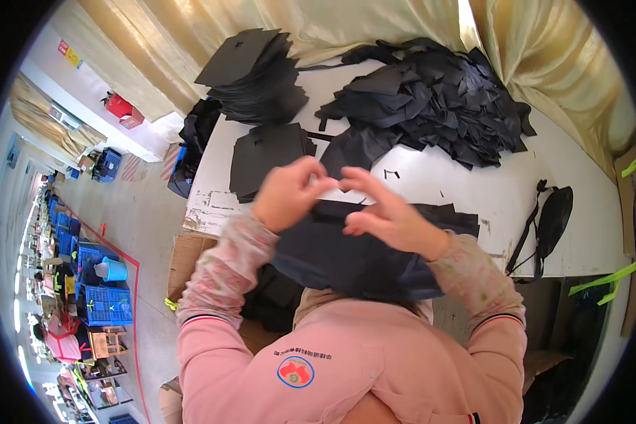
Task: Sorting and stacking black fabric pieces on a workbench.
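My left hand (293,194) is raised above the near side of the table, thumb and forefinger pinched together; whatever they hold is too small to make out. Facing it, my right hand (396,218) has thumb and fingers apart, its fingertips almost meeting the left ones. Both are slightly blurred. Beneath them, black fabric pieces (353,256) lie across the front table edge and hang toward my lap. A short stack of black flat panels (261,159) sits just beyond my left hand. Small black scraps (391,174) lie on the white tabletop beyond my right hand.
A taller stack of black panels (254,78) and a large heap of black pieces (438,102) occupy the back of the white table (572,247). A black strapped pouch (552,222) lies right. Curtains (374,21) hang behind. Blue crates (106,304) stand on the floor left.
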`<state>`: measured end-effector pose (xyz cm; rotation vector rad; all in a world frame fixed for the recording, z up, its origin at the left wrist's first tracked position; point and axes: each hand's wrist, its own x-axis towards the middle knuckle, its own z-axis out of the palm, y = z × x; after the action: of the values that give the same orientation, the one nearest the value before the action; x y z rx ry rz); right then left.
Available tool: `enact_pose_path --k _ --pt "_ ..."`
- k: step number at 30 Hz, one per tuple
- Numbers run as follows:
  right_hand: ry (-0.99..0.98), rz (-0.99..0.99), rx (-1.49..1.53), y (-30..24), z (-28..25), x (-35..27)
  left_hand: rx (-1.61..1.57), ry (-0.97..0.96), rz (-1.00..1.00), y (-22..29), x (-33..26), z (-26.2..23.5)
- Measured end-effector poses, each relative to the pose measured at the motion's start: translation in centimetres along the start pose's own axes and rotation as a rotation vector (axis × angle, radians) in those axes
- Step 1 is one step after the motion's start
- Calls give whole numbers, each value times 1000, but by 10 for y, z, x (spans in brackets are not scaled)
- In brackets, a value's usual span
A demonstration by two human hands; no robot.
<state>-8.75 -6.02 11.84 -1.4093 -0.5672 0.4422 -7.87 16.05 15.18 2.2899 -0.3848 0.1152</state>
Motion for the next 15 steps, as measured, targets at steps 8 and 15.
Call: enact_pose_path --k 8,15 --pt "99 136 34 38 -27 6 476 379 126 -136 15 0" --pt "59 149 20 53 -32 -8 667 -34 -347 -234 -5 -10"
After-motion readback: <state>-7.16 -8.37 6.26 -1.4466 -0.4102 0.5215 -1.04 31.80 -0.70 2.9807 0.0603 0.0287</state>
